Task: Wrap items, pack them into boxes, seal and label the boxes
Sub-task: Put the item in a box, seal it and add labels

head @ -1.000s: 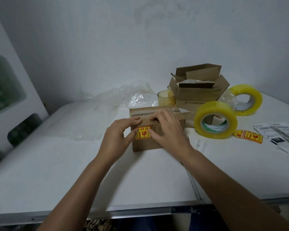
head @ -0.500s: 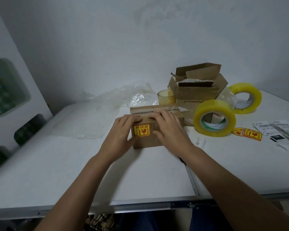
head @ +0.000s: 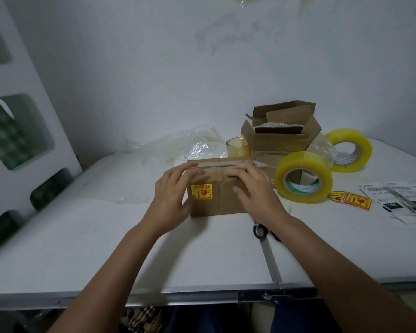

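A small sealed cardboard box (head: pixel 216 200) stands on the white table (head: pixel 106 236) in front of me, tape along its top seam. A yellow fragile sticker (head: pixel 201 192) is stuck on its front face, upper left. My left hand (head: pixel 171 193) holds the box's left end, fingers over the top edge and thumb against the front. My right hand (head: pixel 252 188) lies on the right half, fingers flat on the taped top, thumb on the front face.
Two yellow tape rolls (head: pixel 303 179) (head: pixel 350 150) stand to the right. Open cardboard boxes (head: pixel 281 138) and a yellow glass candle (head: pixel 238 147) sit behind. Spare fragile stickers (head: pixel 351 199) and shipping labels (head: pixel 399 200) lie far right. Clear plastic wrap (head: pixel 178 150) lies back left.
Both thumbs have left the sticker, which is now uncovered. My hands have spread apart to the box's two ends, fingers resting on its top.
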Available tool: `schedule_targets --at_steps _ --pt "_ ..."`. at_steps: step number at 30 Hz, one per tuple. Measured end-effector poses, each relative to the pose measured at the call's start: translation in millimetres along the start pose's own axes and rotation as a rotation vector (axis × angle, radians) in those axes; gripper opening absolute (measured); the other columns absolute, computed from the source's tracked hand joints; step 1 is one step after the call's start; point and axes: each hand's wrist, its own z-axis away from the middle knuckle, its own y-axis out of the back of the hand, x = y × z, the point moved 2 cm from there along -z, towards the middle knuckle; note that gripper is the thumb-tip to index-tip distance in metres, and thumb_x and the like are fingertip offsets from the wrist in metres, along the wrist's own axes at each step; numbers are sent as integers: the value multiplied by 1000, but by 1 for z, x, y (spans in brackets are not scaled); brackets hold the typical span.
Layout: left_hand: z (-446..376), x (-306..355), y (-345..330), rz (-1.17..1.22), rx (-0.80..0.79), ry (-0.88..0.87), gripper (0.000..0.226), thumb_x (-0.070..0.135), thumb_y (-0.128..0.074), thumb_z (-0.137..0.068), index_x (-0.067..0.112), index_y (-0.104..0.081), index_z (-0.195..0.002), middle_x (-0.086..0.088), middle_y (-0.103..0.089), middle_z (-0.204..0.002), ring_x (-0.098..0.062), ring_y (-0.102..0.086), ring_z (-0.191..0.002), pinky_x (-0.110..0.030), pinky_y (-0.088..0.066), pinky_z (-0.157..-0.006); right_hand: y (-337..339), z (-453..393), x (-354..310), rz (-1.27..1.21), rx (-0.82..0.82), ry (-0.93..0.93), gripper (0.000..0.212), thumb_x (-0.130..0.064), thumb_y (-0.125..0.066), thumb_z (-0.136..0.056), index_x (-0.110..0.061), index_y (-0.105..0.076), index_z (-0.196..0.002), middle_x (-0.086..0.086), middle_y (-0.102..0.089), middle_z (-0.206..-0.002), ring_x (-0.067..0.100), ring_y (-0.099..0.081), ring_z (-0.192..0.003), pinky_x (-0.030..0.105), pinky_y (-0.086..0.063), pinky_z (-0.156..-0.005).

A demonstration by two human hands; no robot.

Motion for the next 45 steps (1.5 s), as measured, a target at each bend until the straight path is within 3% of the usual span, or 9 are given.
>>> schedule_targets --at_steps 5,10,14,19,25,31,36,41,45 --pt "-21 70 -14 59 35 -245 49 1 -64 -82 22 -55 -125 5 -50 -138 -19 -46 -124 -33 -34 -99 53 11 26 -104 346 -202 39 13 -47 -86 -16 -65 -106 -2 -59 -110 12 -56 -103 25 -48 -88" --pt "-43 117 -65 137 -114 -468 34 -1 -64 -81 20 -66 -107 1 -61 -128 -22 -56 -116 -44 -47 -91 125 63 104 5 616 -523 36 11 -46 -84 -12 -63 -105 6 -58 -110 16 -56 -95 18 -38 -78" --pt "-60 145 -96 193 -190 -545 27 0 -63 -81 17 -70 -101 -2 -65 -122 -21 -57 -110 -39 -49 -90 160 103 165 304 481 -719 34 1 -58 -83 -11 -59 -115 13 -53 -119 33 -50 -114 42 -38 -96" --pt "-74 161 -119 246 -250 -570 24 0 -65 -81 15 -73 -98 -2 -68 -119 -17 -56 -111 -28 -43 -93 176 114 207 491 261 -799 53 -25 -75 -80 -8 -55 -126 12 -54 -127 31 -41 -127 43 -30 -104" --pt "-84 163 -128 279 -323 -524 23 -1 -63 -85 14 -72 -99 0 -68 -114 -19 -58 -109 -30 -47 -91 160 105 225 734 -84 -739 49 -50 -56 -92 -10 -63 -119 7 -58 -128 26 -48 -123 39 -34 -99" --pt "-83 159 -134 270 -328 -503 22 -2 -63 -84 11 -73 -99 -4 -68 -117 -17 -56 -112 -15 -36 -92 159 107 227 670 -65 -826 32 -35 -54 -96 -6 -65 -102 11 -63 -110 30 -57 -107 36 -45 -84" --pt "-84 162 -138 307 -338 -512 23 -3 -63 -81 11 -74 -96 -6 -70 -114 -13 -54 -109 -9 -33 -91 161 107 220 614 -12 -848 21 -26 -54 -95 -9 -61 -83 11 -64 -96 31 -60 -95 31 -38 -67" --pt "-86 165 -138 328 -359 -489 24 -6 -63 -84 10 -74 -98 -6 -69 -115 -9 -51 -110 0 -26 -92 166 106 208 727 2 -763 19 -2 -47 -93 -6 -65 -85 11 -65 -90 30 -64 -89 28 -37 -63" --pt "-87 169 -140 383 -357 -469 22 -7 -61 -84 7 -74 -96 -8 -71 -110 -10 -54 -107 -12 -36 -90 176 98 193 739 100 -624 16 -4 -44 -97 -3 -60 -97 14 -61 -100 32 -57 -94 36 -41 -71"
